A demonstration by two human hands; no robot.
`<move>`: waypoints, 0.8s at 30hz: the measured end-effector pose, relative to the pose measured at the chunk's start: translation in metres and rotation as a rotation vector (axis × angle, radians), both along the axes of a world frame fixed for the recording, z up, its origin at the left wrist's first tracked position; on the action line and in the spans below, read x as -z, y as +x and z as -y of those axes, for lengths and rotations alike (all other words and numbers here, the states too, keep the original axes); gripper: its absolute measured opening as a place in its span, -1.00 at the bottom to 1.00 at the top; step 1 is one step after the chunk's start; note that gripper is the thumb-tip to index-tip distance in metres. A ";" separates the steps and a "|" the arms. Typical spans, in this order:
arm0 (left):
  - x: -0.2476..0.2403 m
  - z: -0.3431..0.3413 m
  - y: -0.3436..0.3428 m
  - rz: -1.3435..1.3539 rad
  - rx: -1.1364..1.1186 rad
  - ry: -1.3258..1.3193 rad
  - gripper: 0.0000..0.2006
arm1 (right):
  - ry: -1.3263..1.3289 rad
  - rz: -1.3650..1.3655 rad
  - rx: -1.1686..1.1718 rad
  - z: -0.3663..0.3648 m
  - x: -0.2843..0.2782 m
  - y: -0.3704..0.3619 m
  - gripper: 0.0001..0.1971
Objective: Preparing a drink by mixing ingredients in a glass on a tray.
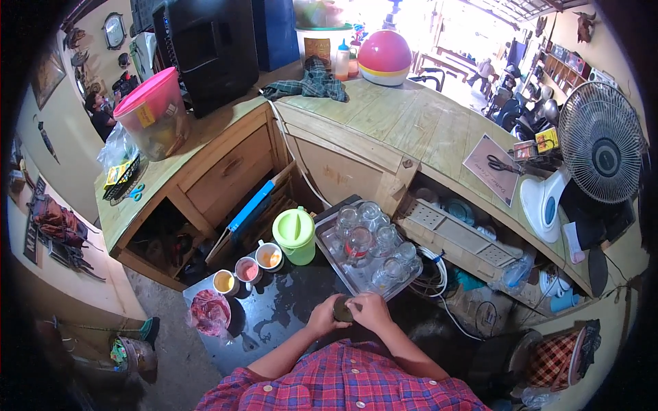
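Note:
Both of my hands meet over the near edge of a dark wet counter (274,315). My left hand (323,317) and my right hand (370,309) together grip a small dark round object (342,309), held between the fingers of both. What the object is cannot be made out. Just beyond my hands lies a metal tray (329,241) with several clear glasses and mugs. A lime-green lidded pitcher (295,235) stands left of the tray.
Three small cups (247,270) of coloured stuff sit in a row left of the pitcher, with a bag of red stuff (209,312) nearer. A wooden L-shaped counter (404,123) carries a pink-lidded tub (153,122), a checked cloth (308,83) and a white fan (598,154).

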State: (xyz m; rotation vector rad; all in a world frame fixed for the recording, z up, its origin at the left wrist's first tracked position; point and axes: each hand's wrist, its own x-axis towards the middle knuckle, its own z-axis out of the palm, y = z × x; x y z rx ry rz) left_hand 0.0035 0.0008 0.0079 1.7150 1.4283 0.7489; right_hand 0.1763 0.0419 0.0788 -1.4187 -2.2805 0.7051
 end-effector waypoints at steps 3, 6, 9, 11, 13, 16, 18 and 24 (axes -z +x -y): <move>0.001 0.000 0.000 -0.002 -0.001 0.010 -0.14 | 0.166 -0.139 0.013 -0.002 0.001 0.000 -0.89; 0.001 0.000 0.000 -0.005 -0.003 0.006 -0.14 | 0.062 -0.006 -0.037 -0.002 0.003 0.002 -0.88; -0.002 -0.001 0.000 -0.016 -0.010 -0.005 -0.14 | 0.125 -0.206 0.011 -0.003 0.000 -0.001 -0.88; -0.003 -0.001 0.000 0.004 -0.005 -0.013 -0.14 | 0.135 0.052 0.001 -0.001 -0.006 -0.001 -0.88; -0.003 -0.001 0.000 0.000 -0.003 -0.003 -0.14 | 0.061 -0.047 0.023 -0.002 -0.003 -0.001 -0.88; -0.004 0.000 0.000 0.004 -0.009 0.002 -0.15 | 0.057 -0.079 0.026 -0.001 -0.006 0.000 -0.88; -0.003 0.000 0.000 0.012 -0.011 -0.001 -0.14 | 0.128 -0.012 0.013 -0.001 -0.005 0.002 -0.88; 0.002 0.001 0.000 0.007 -0.011 0.003 -0.14 | 0.175 -0.078 0.015 0.000 -0.004 0.001 -0.90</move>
